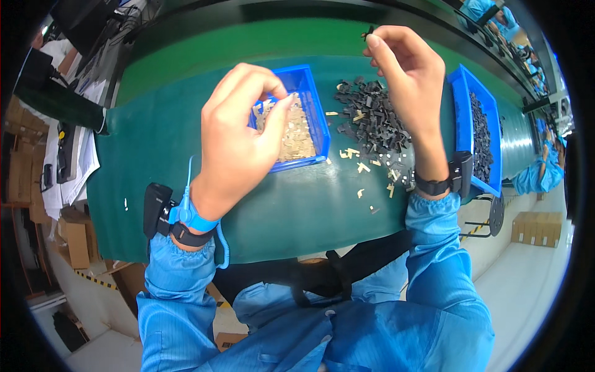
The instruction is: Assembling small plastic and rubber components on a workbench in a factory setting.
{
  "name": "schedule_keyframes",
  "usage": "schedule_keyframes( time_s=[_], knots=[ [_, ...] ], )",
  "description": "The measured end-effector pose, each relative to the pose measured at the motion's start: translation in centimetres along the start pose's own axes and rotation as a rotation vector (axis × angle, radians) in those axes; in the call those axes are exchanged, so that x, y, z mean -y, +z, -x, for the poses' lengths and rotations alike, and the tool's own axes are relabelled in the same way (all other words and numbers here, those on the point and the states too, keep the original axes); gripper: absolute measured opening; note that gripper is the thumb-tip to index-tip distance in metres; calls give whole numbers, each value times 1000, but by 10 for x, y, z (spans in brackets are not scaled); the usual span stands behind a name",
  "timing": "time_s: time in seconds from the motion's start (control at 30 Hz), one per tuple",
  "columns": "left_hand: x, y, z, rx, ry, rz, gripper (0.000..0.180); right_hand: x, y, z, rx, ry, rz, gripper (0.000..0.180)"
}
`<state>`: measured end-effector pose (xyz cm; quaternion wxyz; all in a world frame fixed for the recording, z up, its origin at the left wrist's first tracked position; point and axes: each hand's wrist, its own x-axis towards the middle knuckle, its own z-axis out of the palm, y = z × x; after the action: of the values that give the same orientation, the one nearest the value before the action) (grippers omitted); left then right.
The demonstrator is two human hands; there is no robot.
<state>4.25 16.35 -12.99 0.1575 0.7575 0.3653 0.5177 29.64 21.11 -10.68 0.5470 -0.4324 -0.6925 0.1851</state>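
Observation:
My left hand (238, 130) is over the near-left part of a blue bin (318, 115) filled with small flat beige pieces (300, 133). Its thumb and forefinger come together in a pinch; whatever is between them is too small to make out. Raised beyond a heap of small black plastic pieces (372, 115), my right hand (414, 77) pinches one small black piece (368, 34) between thumb and fingertips. Loose beige pieces (364, 167) lie scattered at the heap's near edge. Both wrists carry black strapped devices, and a blue coiled-cord strap (197, 218) circles the left one.
A second blue bin (457, 93) holding black pieces stands at the right of the green mat (155, 149). Papers (77, 158) and a dark monitor-like object (59, 93) are at the left. Co-workers in blue (538, 170) sit far right. Cardboard boxes (537, 229) stand on the floor.

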Motion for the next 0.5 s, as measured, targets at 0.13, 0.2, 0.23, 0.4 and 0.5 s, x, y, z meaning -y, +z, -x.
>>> schedule_keyframes(
  time_s=[0.13, 0.2, 0.23, 0.4, 0.5],
  knots=[
    [5, 4, 5, 135, 4, -391, 13, -19, -43, -6, 316, 87, 173, 17],
    [3, 8, 7, 209, 6, -489, 15, -20, -53, -3, 556, 113, 256, 19],
    [1, 9, 7, 214, 5, -486, 15, -23, -54, 1, 647, 136, 222, 22],
    [2, 8, 6, 168, 58, -576, 17, -28, -29, 18, 815, -85, 72, 33],
    [4, 13, 5, 28, 130, -566, 17, -29, -26, 27, 822, -113, 129, 35]
  ],
)
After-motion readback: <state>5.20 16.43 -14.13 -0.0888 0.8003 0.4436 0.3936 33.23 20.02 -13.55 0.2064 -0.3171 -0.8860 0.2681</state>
